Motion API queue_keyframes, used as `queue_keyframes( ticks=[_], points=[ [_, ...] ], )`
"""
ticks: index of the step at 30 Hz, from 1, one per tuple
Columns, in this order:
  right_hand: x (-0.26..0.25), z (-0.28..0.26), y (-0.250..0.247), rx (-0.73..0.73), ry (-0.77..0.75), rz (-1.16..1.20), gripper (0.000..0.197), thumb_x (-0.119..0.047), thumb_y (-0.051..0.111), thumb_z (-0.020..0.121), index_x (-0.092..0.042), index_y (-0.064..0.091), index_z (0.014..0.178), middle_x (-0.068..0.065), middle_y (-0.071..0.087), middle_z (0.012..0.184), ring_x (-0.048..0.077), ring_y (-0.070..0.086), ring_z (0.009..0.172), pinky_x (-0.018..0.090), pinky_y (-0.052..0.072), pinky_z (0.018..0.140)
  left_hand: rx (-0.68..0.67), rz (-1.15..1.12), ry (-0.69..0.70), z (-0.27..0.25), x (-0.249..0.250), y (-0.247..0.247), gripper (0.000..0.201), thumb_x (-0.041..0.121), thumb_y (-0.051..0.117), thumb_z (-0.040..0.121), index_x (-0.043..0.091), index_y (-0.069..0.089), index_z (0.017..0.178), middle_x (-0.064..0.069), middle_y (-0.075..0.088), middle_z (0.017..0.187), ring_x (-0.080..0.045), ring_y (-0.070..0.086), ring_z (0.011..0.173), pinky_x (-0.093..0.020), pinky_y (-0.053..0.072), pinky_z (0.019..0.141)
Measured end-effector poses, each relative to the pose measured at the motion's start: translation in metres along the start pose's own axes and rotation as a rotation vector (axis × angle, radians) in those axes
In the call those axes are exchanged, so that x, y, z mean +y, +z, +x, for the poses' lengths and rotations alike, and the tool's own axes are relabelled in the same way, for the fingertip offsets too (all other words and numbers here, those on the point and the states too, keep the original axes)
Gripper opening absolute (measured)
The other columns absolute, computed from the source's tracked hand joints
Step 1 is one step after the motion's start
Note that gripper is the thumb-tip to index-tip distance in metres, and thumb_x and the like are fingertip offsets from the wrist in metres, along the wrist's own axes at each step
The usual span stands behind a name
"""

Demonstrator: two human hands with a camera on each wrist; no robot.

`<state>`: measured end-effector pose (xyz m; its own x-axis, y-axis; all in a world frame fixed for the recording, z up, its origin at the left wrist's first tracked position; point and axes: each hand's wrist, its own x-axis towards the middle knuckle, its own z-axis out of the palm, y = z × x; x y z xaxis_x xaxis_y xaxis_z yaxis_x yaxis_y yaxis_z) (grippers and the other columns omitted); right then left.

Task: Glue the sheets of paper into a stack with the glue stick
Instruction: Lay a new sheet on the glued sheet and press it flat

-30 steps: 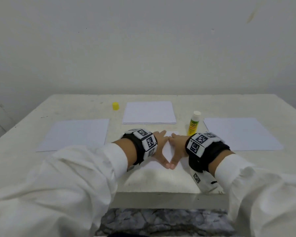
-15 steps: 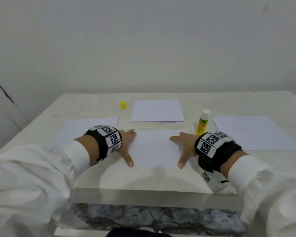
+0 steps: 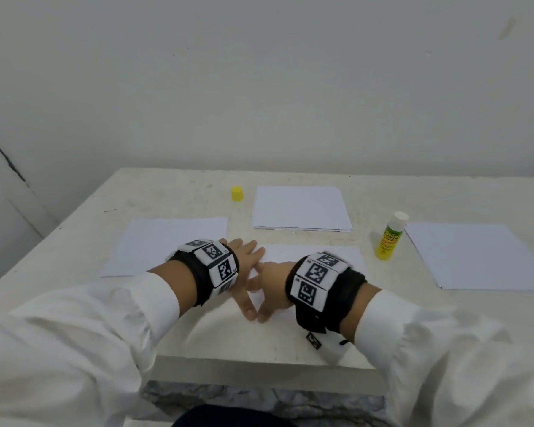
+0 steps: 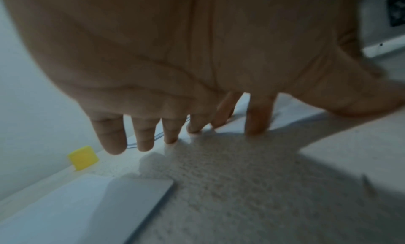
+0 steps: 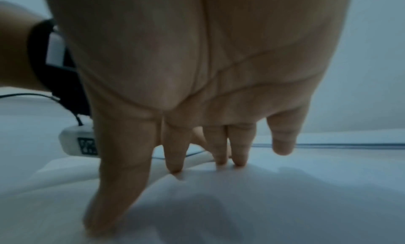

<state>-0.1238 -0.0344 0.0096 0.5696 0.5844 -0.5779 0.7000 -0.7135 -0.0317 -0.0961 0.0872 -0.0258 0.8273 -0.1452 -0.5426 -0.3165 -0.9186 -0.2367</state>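
While both hands are laid flat, a pale stone table is recorded beneath them. A single paper sheet is listed beside the left hand, another single sheet well off to the side of the right hand. A thin paper stack is placed beyond the fingertips. A centre sheet is pressed under the two palms. Left hand and right hand are held together, fingers straight and spread, thumb tips nearly touching, nothing gripped. An uncapped glue stick is stood upright just beyond the right wrist. A yellow cap is set beyond the left hand, near the stack.
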Motion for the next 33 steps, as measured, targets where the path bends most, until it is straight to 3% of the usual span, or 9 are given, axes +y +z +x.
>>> queue_keyframes(
  ticks=[2,5,9,17,20,23,26,30,33],
  points=[
    [0.003,0.005,-0.002,-0.002,0.022,0.001,0.085,-0.045,0.063,0.086,-0.025,0.014,0.152,0.006,0.007,0.159,0.026,0.025,0.140,0.039,0.029,0.110,0.020,-0.014,-0.009,0.000,-0.002,0.002,0.142,0.076,0.072,0.053,0.015,-0.010,0.152,-0.002,-0.008,0.160,-0.026,0.001,0.147,-0.048,0.011,0.118],
    [0.035,0.005,0.004,-0.037,0.132,0.047,0.107,-0.054,0.067,0.078,-0.026,-0.005,0.152,0.003,-0.011,0.159,0.024,0.006,0.146,0.043,0.017,0.115,0.017,-0.020,-0.015,0.003,-0.003,0.003,0.147,0.080,0.071,0.048,0.013,-0.011,0.151,-0.002,-0.007,0.160,-0.026,0.001,0.147,-0.046,0.009,0.119],
    [0.086,-0.015,0.016,-0.089,0.250,0.110,0.119,-0.048,0.075,0.074,-0.019,-0.012,0.151,0.004,-0.018,0.158,0.022,-0.007,0.147,0.044,0.006,0.118,-0.007,0.005,-0.009,0.003,-0.003,0.001,0.148,0.082,0.068,0.049,0.010,-0.012,0.150,-0.002,-0.009,0.160,-0.026,0.002,0.146,-0.045,0.010,0.118],
    [0.128,-0.051,0.032,-0.115,0.343,0.126,0.116,-0.037,0.077,0.074,-0.022,-0.008,0.152,-0.005,-0.012,0.159,0.021,0.004,0.147,0.043,0.012,0.116,-0.040,-0.028,0.003,-0.005,0.000,-0.007,0.144,0.076,0.071,0.055,0.007,-0.012,0.150,-0.005,-0.010,0.160,-0.026,0.000,0.147,-0.044,0.009,0.118],
    [0.128,-0.052,0.033,-0.112,0.344,0.114,0.115,-0.035,0.077,0.075,-0.020,-0.007,0.152,-0.005,-0.010,0.159,0.021,0.007,0.147,0.043,0.016,0.116,-0.009,-0.095,0.008,-0.005,0.002,-0.009,0.141,0.074,0.076,0.048,0.007,0.004,0.148,-0.004,0.013,0.155,-0.025,0.018,0.141,-0.044,0.021,0.114],
    [0.126,-0.049,0.033,-0.117,0.352,0.108,0.116,-0.033,0.079,0.074,-0.018,-0.005,0.152,-0.003,-0.009,0.160,0.022,0.009,0.147,0.044,0.019,0.116,0.037,-0.218,-0.007,-0.006,0.005,-0.014,0.123,0.069,0.080,0.049,0.008,0.020,0.138,-0.003,0.037,0.137,-0.023,0.037,0.125,-0.038,0.035,0.100],
    [0.124,-0.047,0.032,-0.112,0.351,0.094,0.117,-0.031,0.080,0.073,-0.015,-0.004,0.152,0.001,-0.007,0.160,0.023,0.010,0.146,0.045,0.022,0.116,0.088,-0.389,-0.056,-0.006,0.009,-0.017,0.124,0.066,0.078,0.057,0.005,0.014,0.144,-0.007,0.047,0.127,-0.025,0.044,0.118,-0.033,0.038,0.090],
    [0.122,-0.047,0.031,-0.098,0.347,0.089,0.114,-0.030,0.080,0.073,-0.013,0.000,0.152,0.002,-0.002,0.160,0.025,0.013,0.146,0.046,0.025,0.114,0.088,-0.598,-0.099,-0.010,0.006,-0.019,0.125,0.060,0.078,0.063,0.012,0.003,0.151,-0.004,0.040,0.144,-0.024,0.040,0.130,-0.036,0.036,0.106],
    [0.123,-0.049,0.033,-0.084,0.345,0.112,0.113,-0.029,0.081,0.072,-0.012,0.003,0.152,0.004,0.004,0.159,0.026,0.016,0.145,0.047,0.026,0.114,0.098,-0.827,-0.091,-0.016,0.001,-0.020,0.107,0.044,0.077,0.075,0.019,0.007,0.152,-0.002,0.044,0.142,-0.021,0.046,0.126,-0.028,0.036,0.102]
  ],
)
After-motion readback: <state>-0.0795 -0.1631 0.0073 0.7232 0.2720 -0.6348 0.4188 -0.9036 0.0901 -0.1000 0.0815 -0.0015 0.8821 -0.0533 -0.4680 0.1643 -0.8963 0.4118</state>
